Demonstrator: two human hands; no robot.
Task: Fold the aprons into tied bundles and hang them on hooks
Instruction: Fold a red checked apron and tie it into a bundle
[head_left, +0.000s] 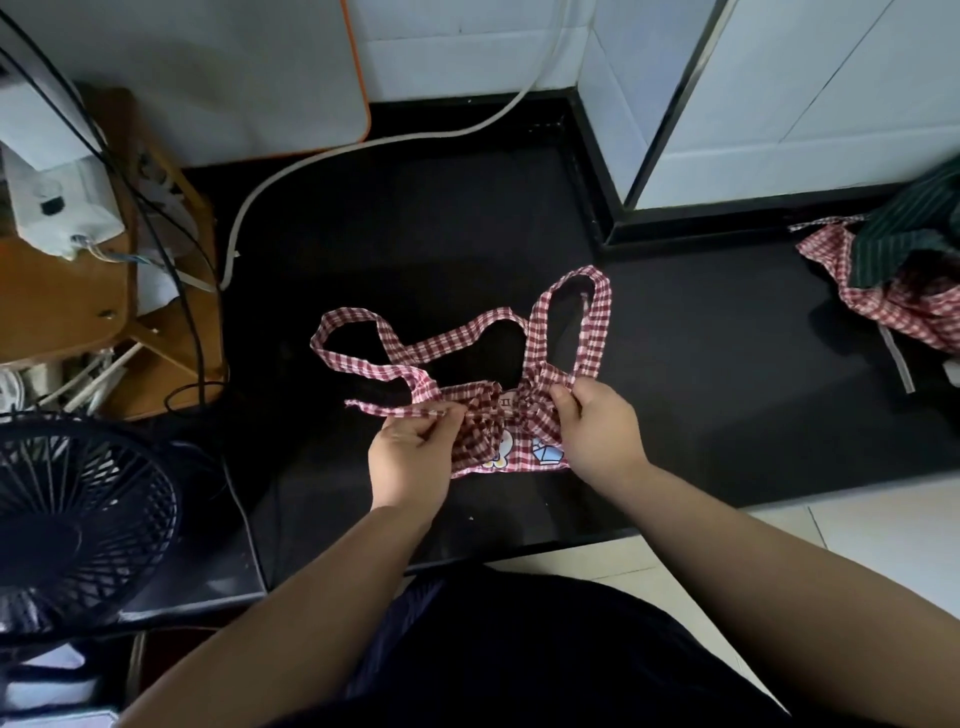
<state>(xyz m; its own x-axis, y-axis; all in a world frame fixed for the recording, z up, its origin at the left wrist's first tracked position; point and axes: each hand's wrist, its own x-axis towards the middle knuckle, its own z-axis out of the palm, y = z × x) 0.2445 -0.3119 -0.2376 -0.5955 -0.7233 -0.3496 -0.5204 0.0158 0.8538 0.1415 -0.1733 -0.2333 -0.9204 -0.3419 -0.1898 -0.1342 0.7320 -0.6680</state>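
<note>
Head view: your folded red-checked apron (511, 441) lies on the black desk (415, 234), directly in front of you and between both hands. Your left hand (410, 460) has its fingers (444, 420) curled, pinching a loose strap end (395, 413) at the left edge of the fold. Your right hand (597, 434) pinches the gathered straps at the right edge, fingers closed tight on the cloth. Two strap loops (598, 322) lie spread on the desk beyond the hands. A second checked apron (914, 306), with a dark striped cloth (904, 239) on it, lies well apart at the desk's far right. A black fan (78, 525) stands at your left.
</note>
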